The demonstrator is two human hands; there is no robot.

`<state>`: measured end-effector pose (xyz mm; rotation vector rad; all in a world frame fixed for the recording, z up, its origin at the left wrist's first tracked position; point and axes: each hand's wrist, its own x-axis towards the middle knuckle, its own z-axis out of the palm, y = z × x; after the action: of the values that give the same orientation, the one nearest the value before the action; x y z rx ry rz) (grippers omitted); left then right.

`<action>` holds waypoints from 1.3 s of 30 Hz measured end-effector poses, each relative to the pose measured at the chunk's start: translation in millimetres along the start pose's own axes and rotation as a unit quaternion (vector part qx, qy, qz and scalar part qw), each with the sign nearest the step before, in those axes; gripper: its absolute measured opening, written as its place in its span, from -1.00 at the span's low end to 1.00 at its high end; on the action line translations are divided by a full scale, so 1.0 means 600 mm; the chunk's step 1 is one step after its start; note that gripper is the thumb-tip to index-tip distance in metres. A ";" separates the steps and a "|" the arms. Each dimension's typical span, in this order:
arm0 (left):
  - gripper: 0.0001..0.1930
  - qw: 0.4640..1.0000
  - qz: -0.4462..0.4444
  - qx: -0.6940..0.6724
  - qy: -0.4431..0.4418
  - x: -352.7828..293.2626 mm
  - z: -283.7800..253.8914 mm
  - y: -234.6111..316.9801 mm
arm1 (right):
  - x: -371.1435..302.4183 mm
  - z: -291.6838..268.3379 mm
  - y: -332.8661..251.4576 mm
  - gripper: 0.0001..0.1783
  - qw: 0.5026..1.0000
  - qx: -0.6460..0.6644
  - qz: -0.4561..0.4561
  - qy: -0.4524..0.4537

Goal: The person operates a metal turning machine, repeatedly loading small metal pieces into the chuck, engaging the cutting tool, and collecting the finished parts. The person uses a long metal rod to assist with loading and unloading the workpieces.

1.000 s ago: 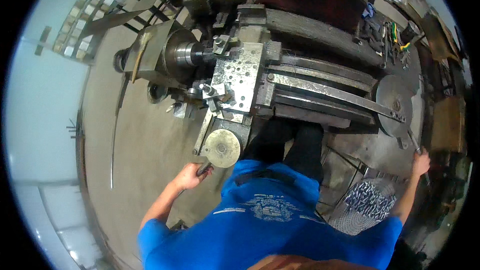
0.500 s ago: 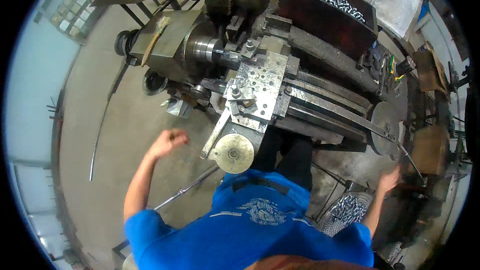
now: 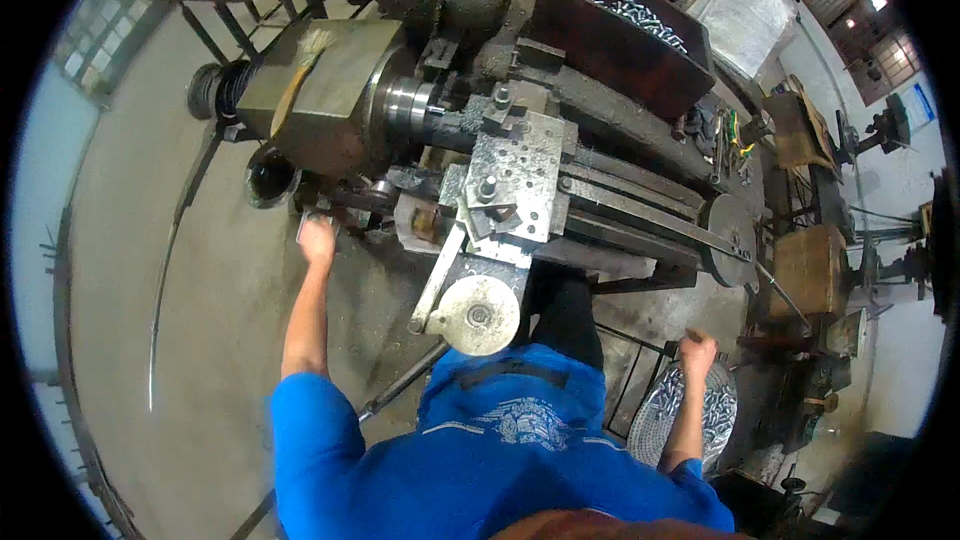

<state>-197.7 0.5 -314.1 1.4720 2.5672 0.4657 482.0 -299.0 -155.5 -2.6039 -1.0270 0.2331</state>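
L hand (image 3: pixel 318 235) is held out at a small pale fitting (image 3: pixel 301 228) below the headstock (image 3: pixel 330 65); contact is likely, but whether the fingers are closed on it can't be told. R hand (image 3: pixel 697 352) is held over the far side of a round woven basket (image 3: pixel 645 435), fingers apparently curled – whether anything is gripped can't be made out.

Short metal pcs (image 3: pixel 717 418) are heaped in the basket, below R hand & nearer the body. Right & fwd of L hand, a bright chuck (image 3: pixel 408 105) is seen, w/ the drilled tool plate (image 3: pixel 530 165) set further right. A round handwheel (image 3: pixel 482 315) is placed b/w the two hands, well apart from both. Fwd of R hand, a big disc (image 3: pixel 728 240) w/ a lever rod (image 3: pixel 785 295) is left untouched. More small pcs (image 3: pixel 640 20) are held in a dark bin (image 3: pixel 620 50), farther fwd of R hand. A brush (image 3: pixel 293 98) is laid on the headstock, fwd of L hand.

Step in hand, as judged: the fitting is being reached or worked by L hand while the basket is attended to by R hand. For the next move, a firm pinch on a single pc. would prob. be called for, w/ fingers kept clear of the chuck.
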 end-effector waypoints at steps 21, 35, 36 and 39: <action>-0.65 0.972 0.066 0.204 0.093 0.032 -0.593 -0.206 | 0.036 0.035 -0.879 -0.56 0.740 -0.067 -0.622 -0.247; -0.34 0.975 -0.203 0.005 0.088 -0.241 -0.516 -0.156 | 0.033 0.053 -0.911 -0.58 0.754 -0.085 -0.580 -0.296; -0.44 0.975 -0.210 -0.004 0.070 -0.250 -0.489 -0.158 | 0.031 0.049 -0.911 -0.58 0.759 -0.084 -0.569 -0.305; -0.56 0.979 -0.140 0.089 0.117 -0.289 -0.491 -0.093 | 0.023 0.032 -0.905 -0.61 0.775 -0.136 -0.559 -0.262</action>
<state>-236.3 -231.8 -60.3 1.1326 3.0118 0.4007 143.8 87.2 22.6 -1.6430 -2.7319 0.5236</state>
